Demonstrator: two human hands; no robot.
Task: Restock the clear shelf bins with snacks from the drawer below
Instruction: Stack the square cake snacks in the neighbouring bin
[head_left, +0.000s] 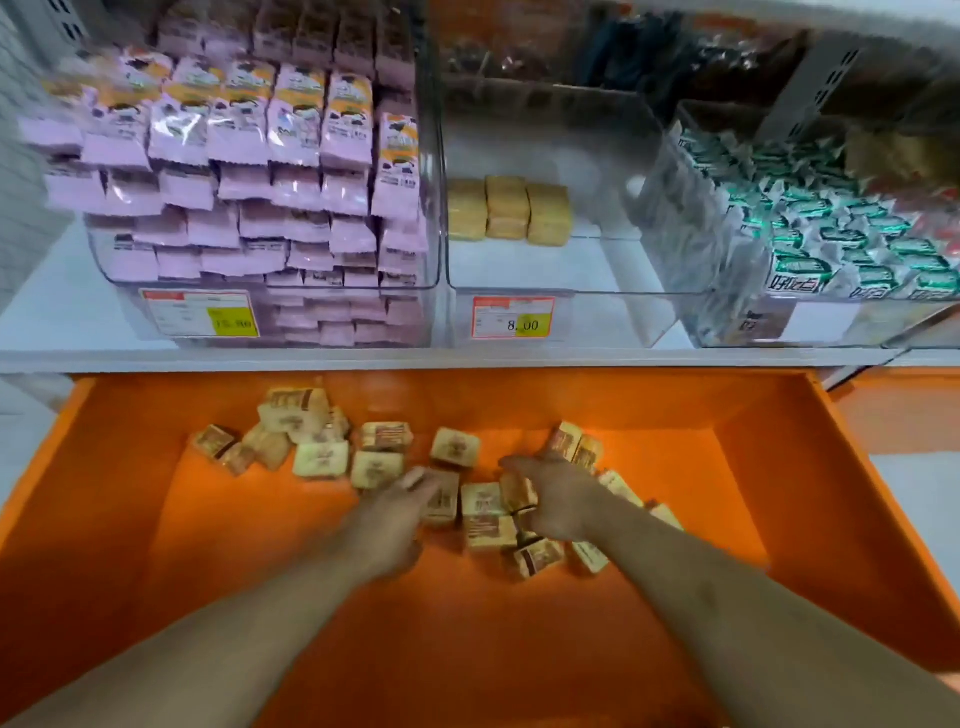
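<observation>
Seen from a head camera looking down, two bare forearms reach into an open orange drawer (130, 519) below a white shelf (311, 358). Small wrapped yellow snack packs (322, 460) lie scattered on the drawer floor. The left hand (387, 519) is blurred, its fingers stretched toward one pack at the middle of the heap; I cannot tell whether it grips anything. The right hand (558, 501) curls its fingers round a pack (519, 492) just beside it. On the shelf stand three clear bins: the left bin (434, 156) packed with pink packets (291, 124), the middle bin (571, 296) holding only three yellow packs (506, 208) at its back, the right bin (691, 317) full of green and white packets (831, 234).
</observation>
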